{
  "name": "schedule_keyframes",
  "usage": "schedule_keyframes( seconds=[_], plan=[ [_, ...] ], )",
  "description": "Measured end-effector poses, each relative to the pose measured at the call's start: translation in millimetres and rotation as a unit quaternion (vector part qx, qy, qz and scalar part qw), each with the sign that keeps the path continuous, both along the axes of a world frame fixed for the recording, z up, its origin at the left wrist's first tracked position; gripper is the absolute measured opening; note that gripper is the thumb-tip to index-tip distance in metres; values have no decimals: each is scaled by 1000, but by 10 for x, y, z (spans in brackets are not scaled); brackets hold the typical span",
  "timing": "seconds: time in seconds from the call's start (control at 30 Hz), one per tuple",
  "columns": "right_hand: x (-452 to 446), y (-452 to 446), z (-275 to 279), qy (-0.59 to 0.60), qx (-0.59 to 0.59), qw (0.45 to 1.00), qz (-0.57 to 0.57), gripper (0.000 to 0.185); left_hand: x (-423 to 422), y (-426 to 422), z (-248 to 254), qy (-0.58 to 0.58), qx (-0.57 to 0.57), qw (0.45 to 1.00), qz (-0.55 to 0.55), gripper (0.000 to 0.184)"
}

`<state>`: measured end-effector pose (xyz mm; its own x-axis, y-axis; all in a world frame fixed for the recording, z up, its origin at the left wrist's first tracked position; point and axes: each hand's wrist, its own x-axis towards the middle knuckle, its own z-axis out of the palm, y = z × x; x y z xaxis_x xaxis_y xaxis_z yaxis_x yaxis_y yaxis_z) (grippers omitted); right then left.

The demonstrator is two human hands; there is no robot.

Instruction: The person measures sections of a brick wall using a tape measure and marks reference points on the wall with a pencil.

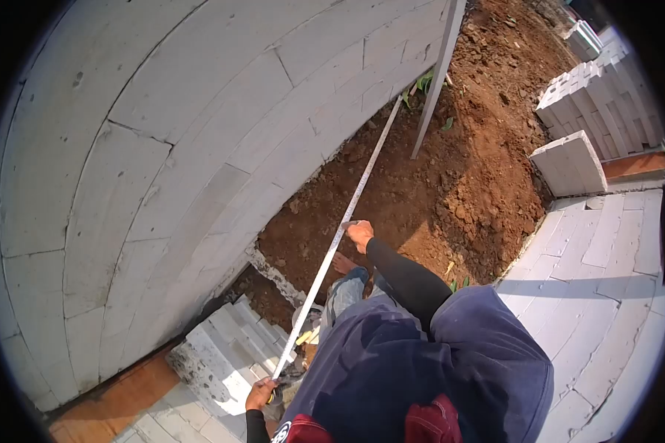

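Pale block wall (192, 155) rose at ten o'clock; you seemed mid-measurement, left hand (260, 395) gripping the tape (314, 292) at seven o'clock, right hand (360, 233) pinching mid-blade toward one; the next move called for steadiness.

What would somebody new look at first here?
Probably the long white measuring tape, slanting across the middle, with the left hand at its lower end and the right hand partway up. Next comes the huge grey block wall filling the picture's left side, then the reddish-brown dirt beside it.
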<state>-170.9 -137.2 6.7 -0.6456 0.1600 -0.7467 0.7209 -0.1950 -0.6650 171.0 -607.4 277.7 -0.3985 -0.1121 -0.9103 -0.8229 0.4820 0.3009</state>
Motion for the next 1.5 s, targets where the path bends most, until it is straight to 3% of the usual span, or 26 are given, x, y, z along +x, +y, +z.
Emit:
schedule_keyframes(
  seconds=[0.03,0.1,0.13,0.17,0.27,0.43,0.53,0.6,0.7,0.77,0.83,0.87,0.97,1.03,1.1,1.23,1.27,1.37,1.4,1.5],
  plan=[
    [-244,185,-30,21,-14,999,-35,26,-61,68,102,-13,-2,998,65,22],
    [-503,478,-39,33,-27,996,-77,25,-260,182,206,23,-29,997,64,25],
    [-623,560,182,17,60,997,-54,23,-426,308,257,39,-47,997,56,26],
    [-723,590,497,-15,48,998,-42,23,-605,401,286,56,-63,996,40,27],
    [-897,609,632,-18,-14,999,-42,20,-820,481,-10,96,-66,993,25,32],
    [-946,444,1178,-68,-106,992,-15,24,-1224,715,-117,53,-51,997,25,31],
    [-838,315,695,-10,-145,989,-36,20,-1374,690,-314,27,-58,997,46,28],
    [-763,141,484,-6,-128,991,-39,18,-1480,664,-439,106,-25,993,51,27],
    [-770,28,806,-24,-104,994,-4,21,-1664,590,-574,79,2,996,41,28],
    [-841,-6,900,-6,-67,998,-10,20,-1600,331,-963,99,38,993,49,28],
    [-915,-173,689,5,-12,996,-89,19,-1898,399,-739,51,4,999,-5,30],
    [-930,-228,421,39,-1,990,-134,23,-1863,308,-870,101,41,994,-8,34],
    [-1040,-130,72,88,155,976,-125,27,-1895,101,-939,73,16,997,29,36],
    [-1161,68,162,52,118,984,-119,27,-1763,-194,-1094,80,40,994,66,29],
    [-1326,225,165,40,92,987,-129,26,-1757,-339,-934,61,15,996,63,28],
    [-1661,463,102,39,86,982,-163,24,-1469,-1113,-1421,49,54,994,84,30],
    [-1734,505,66,37,88,981,-166,23,-1532,-1193,-1479,99,43,994,15,27],
    [-1964,479,-110,73,104,972,-200,20,-1754,-1197,-1774,158,56,985,45,25],
    [-1990,466,-136,75,92,973,-198,19,-2117,-901,-1441,114,52,990,61,26],
    [-2092,361,-168,88,65,973,-204,18,-2443,-833,-1821,152,54,987,5,28]
  ],
)
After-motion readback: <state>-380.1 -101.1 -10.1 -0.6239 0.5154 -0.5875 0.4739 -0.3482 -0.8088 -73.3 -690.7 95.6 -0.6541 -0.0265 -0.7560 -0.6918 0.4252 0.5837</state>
